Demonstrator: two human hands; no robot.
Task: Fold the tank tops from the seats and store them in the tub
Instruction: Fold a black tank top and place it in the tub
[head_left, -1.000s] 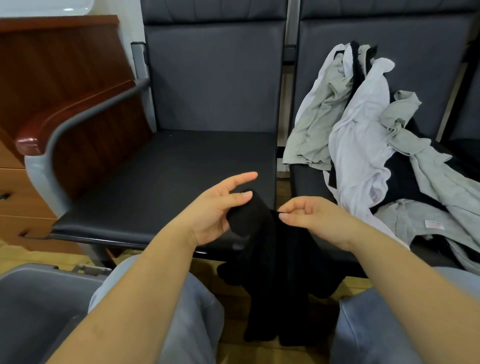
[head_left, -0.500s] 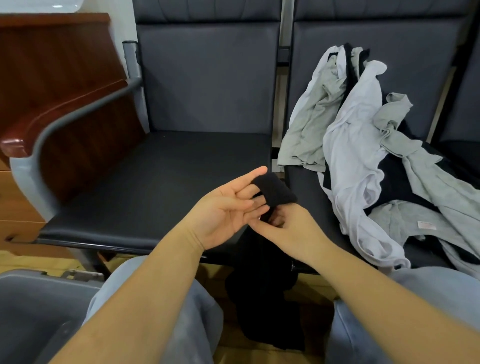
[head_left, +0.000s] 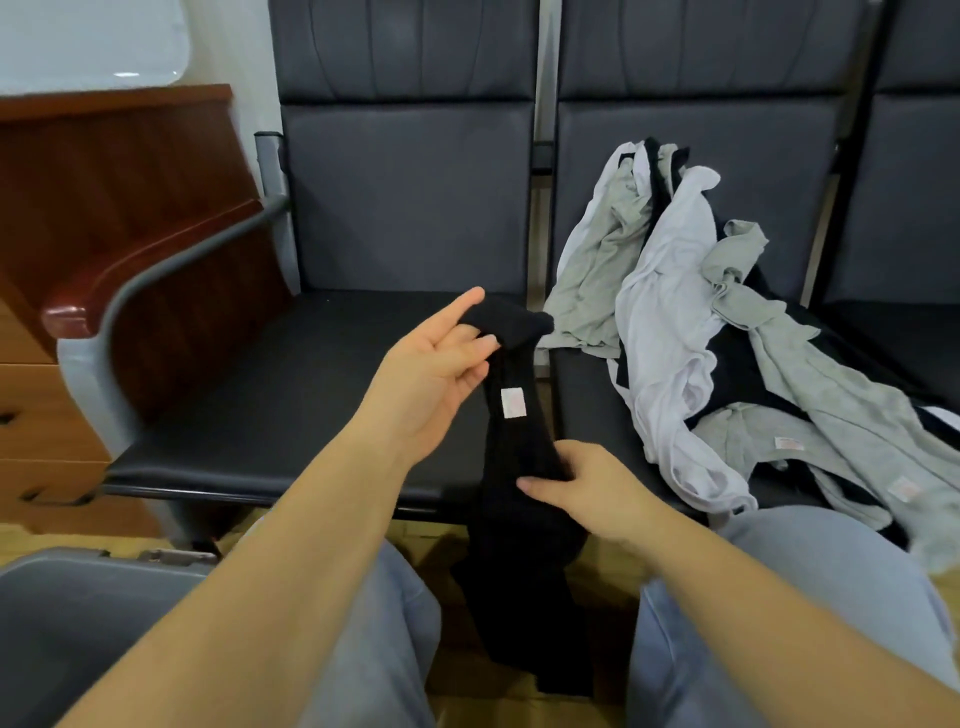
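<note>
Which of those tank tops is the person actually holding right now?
The black tank top, hanging between the knees with a white label showing. The left hand holds its top end, the right hand grips lower. The grey and white ones lie untouched on the right seat.

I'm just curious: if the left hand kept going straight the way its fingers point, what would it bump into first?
Probably the pile of tank tops on the right seat. The left hand points up and right, already holding the black tank top. Depth is unclear.
</note>
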